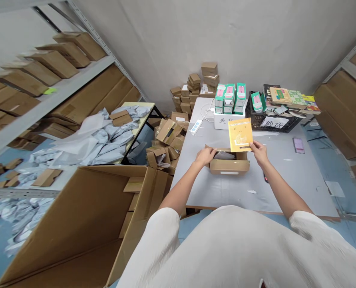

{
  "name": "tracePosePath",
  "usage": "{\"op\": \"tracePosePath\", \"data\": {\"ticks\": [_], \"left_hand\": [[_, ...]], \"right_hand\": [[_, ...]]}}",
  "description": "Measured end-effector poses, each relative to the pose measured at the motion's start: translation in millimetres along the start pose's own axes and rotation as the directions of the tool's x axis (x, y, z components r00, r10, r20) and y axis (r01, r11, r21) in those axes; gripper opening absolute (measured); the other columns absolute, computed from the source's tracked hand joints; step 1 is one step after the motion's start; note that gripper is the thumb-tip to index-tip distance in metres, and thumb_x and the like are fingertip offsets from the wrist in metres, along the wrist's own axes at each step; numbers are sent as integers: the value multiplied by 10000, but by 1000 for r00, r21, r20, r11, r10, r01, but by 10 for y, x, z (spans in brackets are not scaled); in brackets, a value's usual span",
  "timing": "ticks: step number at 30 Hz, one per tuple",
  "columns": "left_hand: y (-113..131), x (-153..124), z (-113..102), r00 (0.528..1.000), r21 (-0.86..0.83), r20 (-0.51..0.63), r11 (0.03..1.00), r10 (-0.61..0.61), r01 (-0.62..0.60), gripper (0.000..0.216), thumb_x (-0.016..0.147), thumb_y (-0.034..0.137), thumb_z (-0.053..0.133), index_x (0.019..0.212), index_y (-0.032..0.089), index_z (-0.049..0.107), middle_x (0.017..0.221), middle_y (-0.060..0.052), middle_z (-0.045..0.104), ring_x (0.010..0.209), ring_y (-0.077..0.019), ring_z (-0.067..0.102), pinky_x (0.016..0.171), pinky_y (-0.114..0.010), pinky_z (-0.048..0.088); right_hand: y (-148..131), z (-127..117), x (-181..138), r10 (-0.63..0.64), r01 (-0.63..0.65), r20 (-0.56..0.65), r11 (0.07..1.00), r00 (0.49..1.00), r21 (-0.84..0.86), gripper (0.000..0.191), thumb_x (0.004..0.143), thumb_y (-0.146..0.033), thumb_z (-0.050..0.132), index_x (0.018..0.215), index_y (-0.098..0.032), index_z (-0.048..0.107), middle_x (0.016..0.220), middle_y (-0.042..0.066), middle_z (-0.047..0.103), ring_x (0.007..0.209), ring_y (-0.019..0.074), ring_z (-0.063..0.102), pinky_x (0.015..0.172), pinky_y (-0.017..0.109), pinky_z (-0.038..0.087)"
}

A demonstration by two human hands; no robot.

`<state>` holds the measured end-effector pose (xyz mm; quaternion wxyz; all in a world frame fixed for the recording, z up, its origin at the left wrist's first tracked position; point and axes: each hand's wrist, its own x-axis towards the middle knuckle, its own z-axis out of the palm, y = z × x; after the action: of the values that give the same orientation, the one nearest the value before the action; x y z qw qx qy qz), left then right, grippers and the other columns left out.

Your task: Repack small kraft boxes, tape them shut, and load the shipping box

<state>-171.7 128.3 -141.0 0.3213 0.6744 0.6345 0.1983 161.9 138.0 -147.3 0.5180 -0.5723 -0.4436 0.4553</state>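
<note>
A yellow booklet (240,134) is pinched at its lower right corner by my right hand (259,153); it is held up above the table. Below it sits an open brown cardboard box (229,167) with a white label on its near side. My left hand (206,156) grips the left edge of that box, fingers closed over the rim. Inside the box lies something grey and flat, partly hidden by the booklet and the box wall. A small dark and red object (265,178) rests near my right forearm.
Behind the box stand a white bin (225,121) of green-and-white cartons and a black crate (273,122) of books. A power strip (196,126) and purple cards (298,145) lie on the table (285,176). A large open carton (84,208) stands at left, with heaped small boxes (168,138) beyond.
</note>
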Motion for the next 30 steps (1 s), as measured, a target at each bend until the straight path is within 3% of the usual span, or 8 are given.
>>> {"op": "tracePosePath", "data": {"ticks": [4, 8, 11, 15, 19, 24, 27, 30], "left_hand": [[123, 14, -47, 981, -104, -179, 990, 77, -96, 248, 1005, 478, 674, 1040, 250, 766, 1123, -131, 775, 1099, -323, 698, 1067, -427, 517], [259, 9, -31, 948, -103, -262, 972, 180, -213, 302, 991, 358, 695, 1265, 240, 741, 1414, -158, 696, 1342, -354, 615, 1218, -493, 426], [355, 21, 28, 951, -199, -262, 955, 163, -219, 404, 1002, 344, 682, 1391, 235, 693, 1410, -156, 702, 1283, -329, 657, 1182, -473, 462], [432, 74, 138, 971, -397, -237, 911, 14, -110, 562, 979, 300, 685, 1531, 228, 604, 1182, -93, 776, 1023, -251, 729, 1074, -427, 530], [433, 83, 233, 971, -523, -225, 851, -84, -48, 667, 883, 188, 717, 1537, 243, 597, 1013, -24, 758, 899, -191, 716, 993, -370, 557], [404, 19, 296, 973, -519, -207, 854, -103, -20, 656, 852, 115, 697, 1490, 237, 605, 996, -24, 742, 878, -180, 703, 926, -342, 570], [427, 2, 307, 962, -469, -245, 883, -119, -10, 534, 856, 123, 707, 1377, 232, 669, 1141, -80, 749, 1008, -217, 717, 972, -378, 578], [508, -7, 326, 958, -486, -263, 873, -117, -27, 379, 903, 212, 730, 1282, 228, 712, 1380, -135, 710, 1175, -260, 711, 1041, -418, 574]], "right_hand": [[-20, 38, -17, 6, -6, 20, 1000, 1000, -1, 601, 759, -684, 829, 1107, -195, 842, 1101, 87, 848, 1035, 291, 737, 899, 424, 602], [-34, 127, -54, 1, -2, 34, 1000, 999, 30, 584, 746, -688, 841, 1071, -203, 840, 1079, 79, 848, 1057, 301, 744, 940, 446, 606], [-50, 213, -117, 12, -16, 64, 998, 998, 62, 567, 747, -680, 853, 1083, -223, 842, 1111, 73, 849, 1071, 301, 750, 972, 456, 606], [-70, 317, -236, 38, -50, 121, 994, 992, 97, 536, 751, -657, 871, 1076, -231, 847, 1142, 71, 850, 1103, 309, 754, 1034, 473, 589], [-53, 350, -346, 92, -108, 169, 990, 981, 91, 527, 738, -646, 886, 1057, -230, 839, 1135, 69, 850, 1091, 320, 765, 1049, 489, 588], [-15, 348, -409, 93, -103, 194, 994, 977, 39, 519, 713, -621, 911, 1027, -229, 779, 1088, 81, 851, 1018, 305, 782, 1006, 482, 610], [-28, 393, -410, 70, -76, 173, 997, 982, 28, 497, 753, -619, 876, 1027, -235, 717, 1014, 80, 848, 933, 288, 788, 908, 447, 628], [-68, 469, -418, -36, 43, 124, 997, 992, -58, 401, 863, -589, 769, 1027, -232, 687, 1019, 83, 839, 899, 273, 775, 835, 404, 612]]}}
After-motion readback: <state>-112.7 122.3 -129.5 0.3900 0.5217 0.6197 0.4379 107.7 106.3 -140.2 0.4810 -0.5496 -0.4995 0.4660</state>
